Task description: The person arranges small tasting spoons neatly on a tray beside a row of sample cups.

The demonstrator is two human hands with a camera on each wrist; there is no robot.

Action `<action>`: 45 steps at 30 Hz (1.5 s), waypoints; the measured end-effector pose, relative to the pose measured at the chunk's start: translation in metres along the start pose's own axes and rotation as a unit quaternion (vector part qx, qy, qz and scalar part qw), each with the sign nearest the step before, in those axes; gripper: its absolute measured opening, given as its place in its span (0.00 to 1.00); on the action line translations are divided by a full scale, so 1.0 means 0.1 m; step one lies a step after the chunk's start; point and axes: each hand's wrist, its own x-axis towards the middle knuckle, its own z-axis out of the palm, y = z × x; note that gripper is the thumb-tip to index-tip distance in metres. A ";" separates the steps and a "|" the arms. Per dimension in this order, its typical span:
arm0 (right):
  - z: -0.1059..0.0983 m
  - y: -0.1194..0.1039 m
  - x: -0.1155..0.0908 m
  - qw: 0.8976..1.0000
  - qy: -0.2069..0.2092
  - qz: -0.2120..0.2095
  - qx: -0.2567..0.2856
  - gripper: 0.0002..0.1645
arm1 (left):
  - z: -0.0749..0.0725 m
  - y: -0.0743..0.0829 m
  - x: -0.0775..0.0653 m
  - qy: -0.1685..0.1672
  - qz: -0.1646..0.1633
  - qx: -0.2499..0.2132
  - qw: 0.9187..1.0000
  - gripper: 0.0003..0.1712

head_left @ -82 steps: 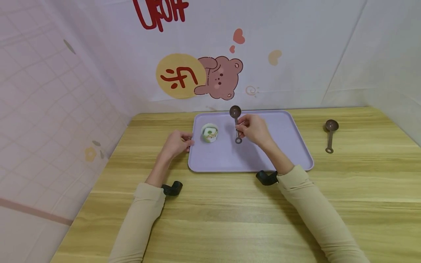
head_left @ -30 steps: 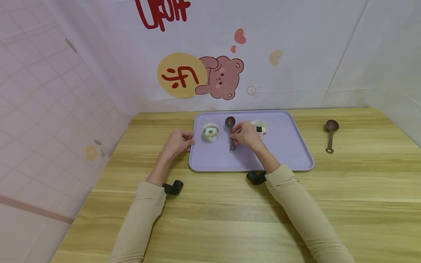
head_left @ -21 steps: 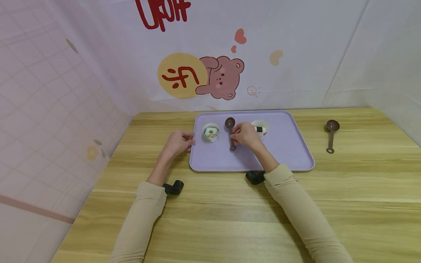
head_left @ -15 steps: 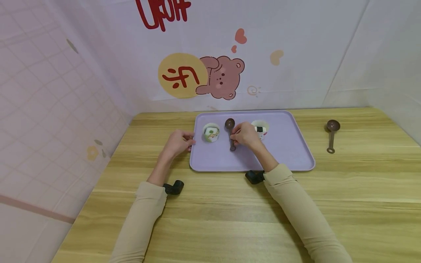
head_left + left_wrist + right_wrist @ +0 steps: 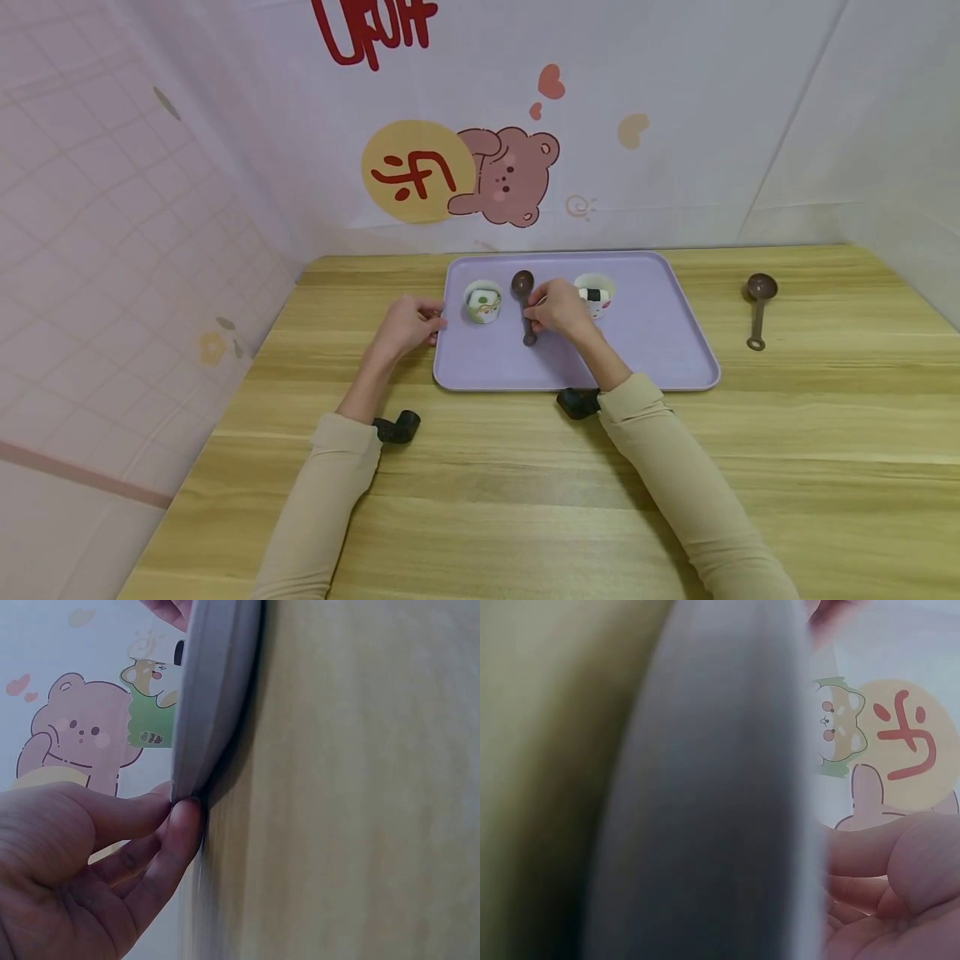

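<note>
My right hand pinches the handle of a brown measuring spoon with a round bowl, low over the middle of a lilac tray. Whether the spoon touches the tray is hard to tell. With thumb and finger, my left hand holds the tray's left rim. Left of the spoon stands a small patterned cup with a white piece marked green inside. Partly behind my right hand, another small cup contains a white piece with a black band. The tray's side hides my right fingertips in the right wrist view.
A second brown measuring spoon lies on the wooden table, right of the tray. A printed white backdrop rises behind the table, and a pale grid-patterned sheet hangs at the left.
My right hand has lowered the measuring spoon toward the tray, leftward and nearer to me, uncovering the right cup. Over the last second it has stayed nearly still. My left hand stays at the rim.
</note>
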 end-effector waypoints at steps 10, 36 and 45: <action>0.00 -0.01 0.00 1.000 0.003 0.003 -0.006 0.08 | 0.01 0.00 0.00 0.005 0.012 0.001 1.000 0.21; -0.03 0.05 0.02 1.000 -0.013 -0.003 0.026 0.07 | 0.00 0.00 0.01 0.006 0.010 0.011 1.000 0.20; -0.04 0.04 0.01 1.000 -0.017 0.000 0.026 0.08 | -0.01 0.00 0.01 0.001 0.009 0.005 1.000 0.20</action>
